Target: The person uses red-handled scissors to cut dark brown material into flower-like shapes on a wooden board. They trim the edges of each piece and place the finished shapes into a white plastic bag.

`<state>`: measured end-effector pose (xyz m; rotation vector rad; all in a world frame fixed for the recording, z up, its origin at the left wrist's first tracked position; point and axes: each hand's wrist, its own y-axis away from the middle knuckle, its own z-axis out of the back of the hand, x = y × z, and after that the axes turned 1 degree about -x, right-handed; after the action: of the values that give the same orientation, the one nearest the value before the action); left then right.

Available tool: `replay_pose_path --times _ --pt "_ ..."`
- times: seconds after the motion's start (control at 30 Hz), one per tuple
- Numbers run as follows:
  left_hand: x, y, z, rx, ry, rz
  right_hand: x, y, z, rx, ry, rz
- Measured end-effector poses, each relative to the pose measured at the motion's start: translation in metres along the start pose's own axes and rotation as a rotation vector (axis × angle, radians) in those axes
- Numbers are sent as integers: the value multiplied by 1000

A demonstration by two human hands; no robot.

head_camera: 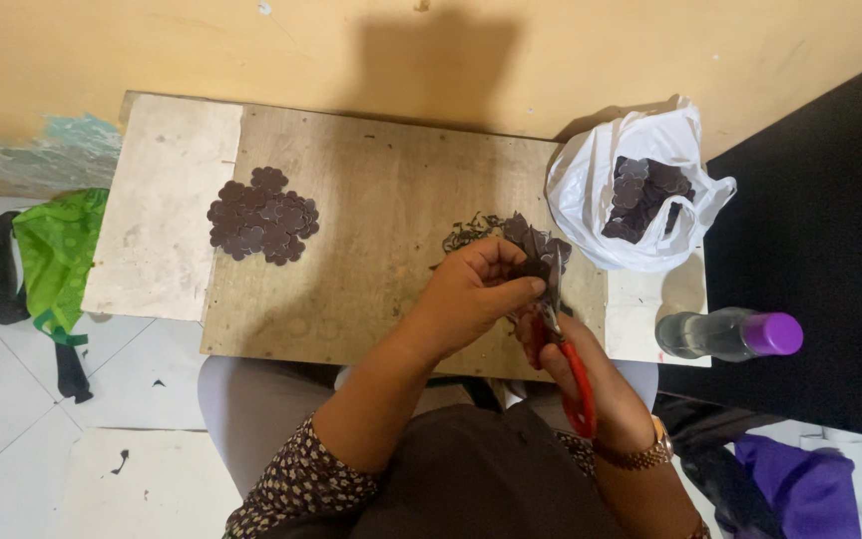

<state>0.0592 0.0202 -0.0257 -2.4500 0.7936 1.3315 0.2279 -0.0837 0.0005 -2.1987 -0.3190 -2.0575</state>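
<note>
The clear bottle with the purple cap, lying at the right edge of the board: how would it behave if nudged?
The bottle lies on its side, so it would probably roll. It sits at the very edge of the board, so a push could send it off. It looks like clear plastic, likely light; how full it is cannot be told.

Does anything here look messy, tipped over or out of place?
Two small things. The bottle lies on its side at the board's right edge, and dark trimmings are scattered loose above the left hand.
</note>
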Motion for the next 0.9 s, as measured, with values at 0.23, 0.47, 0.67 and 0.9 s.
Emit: replay_pose_path --times 0.23,0.47,0.67,0.9 --pt "-5 4 -6 -63 -39 34 -11 -8 4 2 66 16" --pt "-5 5 -10 -81 -72 18 -7 0 9 17 22 -21" --pt "-3 4 -8 -70 -102 6 -10 2 14 -27 47 -120" --pt "3 5 -16 -91 49 12 -18 -2 4 -68 111 64"
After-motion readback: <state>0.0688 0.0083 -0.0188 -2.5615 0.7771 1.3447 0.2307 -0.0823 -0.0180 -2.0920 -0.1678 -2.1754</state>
